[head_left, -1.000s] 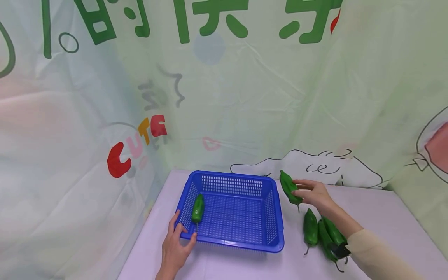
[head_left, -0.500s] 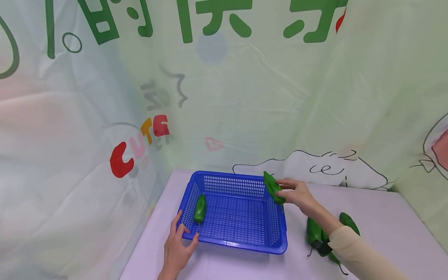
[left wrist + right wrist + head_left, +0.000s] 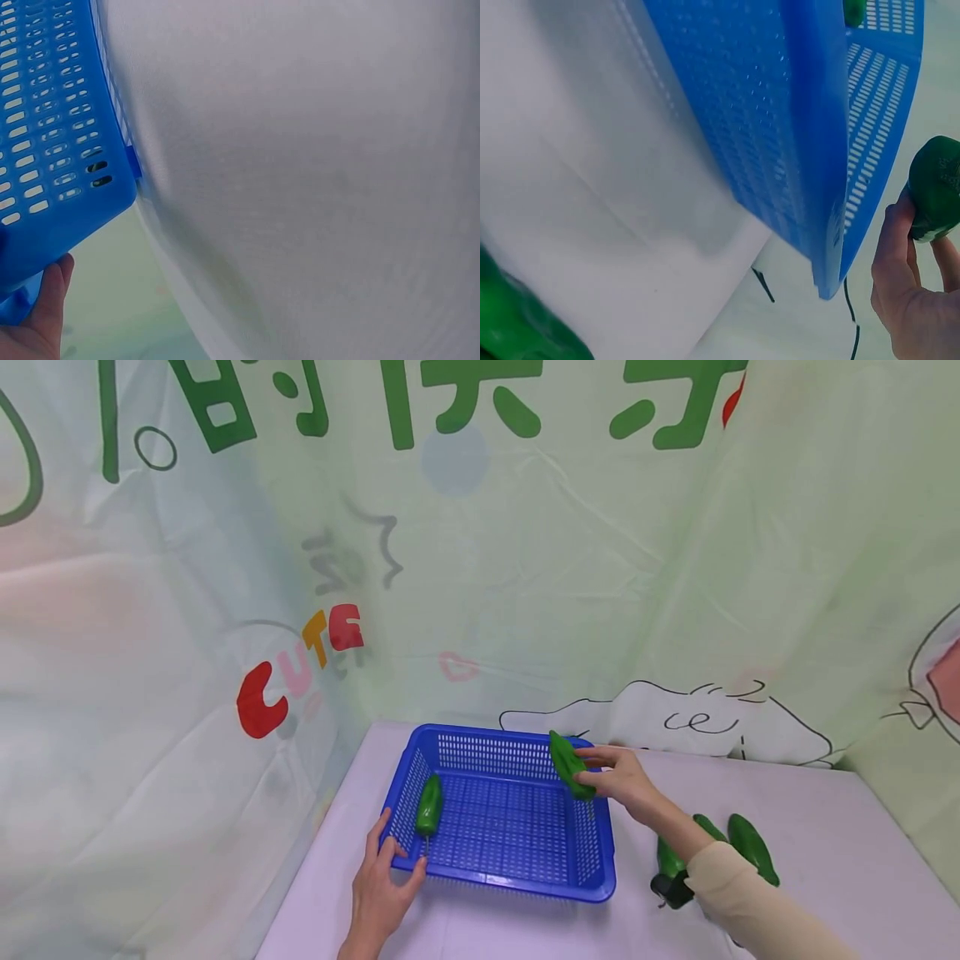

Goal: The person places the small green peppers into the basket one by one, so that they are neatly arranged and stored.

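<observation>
Pinching a long, glossy green pepper in the right hand; jutting leftward from the grip, long axis slanting far-left to near-right, seen over the right end of a blue perforated plastic basket. Steadying basket's near-left corner with the farther left hand.

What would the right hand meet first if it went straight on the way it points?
Beyond the pepper that the right hand holds, probably the backdrop; depth is unclear, so the basket's back rim could come first.
</observation>
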Action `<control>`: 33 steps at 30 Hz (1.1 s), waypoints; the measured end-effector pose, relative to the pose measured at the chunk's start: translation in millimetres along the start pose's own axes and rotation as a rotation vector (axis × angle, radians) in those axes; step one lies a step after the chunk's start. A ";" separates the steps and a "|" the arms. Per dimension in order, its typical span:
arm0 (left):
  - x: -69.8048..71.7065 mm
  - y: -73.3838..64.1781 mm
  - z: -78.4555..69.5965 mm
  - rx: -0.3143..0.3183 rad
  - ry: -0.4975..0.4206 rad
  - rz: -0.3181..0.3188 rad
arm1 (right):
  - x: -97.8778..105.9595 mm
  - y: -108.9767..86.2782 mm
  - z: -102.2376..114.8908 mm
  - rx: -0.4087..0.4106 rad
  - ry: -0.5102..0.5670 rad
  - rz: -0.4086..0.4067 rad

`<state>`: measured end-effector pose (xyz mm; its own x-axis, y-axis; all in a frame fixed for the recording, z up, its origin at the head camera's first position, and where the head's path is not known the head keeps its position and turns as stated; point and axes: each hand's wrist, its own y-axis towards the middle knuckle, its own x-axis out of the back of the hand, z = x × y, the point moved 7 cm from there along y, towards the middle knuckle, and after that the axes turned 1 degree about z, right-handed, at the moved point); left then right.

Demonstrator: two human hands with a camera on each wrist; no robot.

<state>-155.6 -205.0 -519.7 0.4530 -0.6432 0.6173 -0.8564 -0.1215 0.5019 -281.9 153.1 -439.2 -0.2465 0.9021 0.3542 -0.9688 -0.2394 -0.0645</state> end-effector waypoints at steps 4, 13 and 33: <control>0.2 0.0 0.0 -0.006 0.003 -0.008 | -10.9 2.8 3.1 -0.011 0.008 0.008; -0.2 0.2 0.9 0.002 0.002 -0.002 | -36.7 15.3 3.2 -0.046 -0.018 -0.017; 0.7 0.0 0.2 0.009 0.006 -0.002 | -103.6 36.3 7.1 -0.115 0.122 0.016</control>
<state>-155.4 -205.6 -519.4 0.4558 -0.6387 0.6199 -0.8578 -0.1293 0.4975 -291.3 48.4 -471.7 -0.2563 0.9372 0.2366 -0.9597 -0.2175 -0.1779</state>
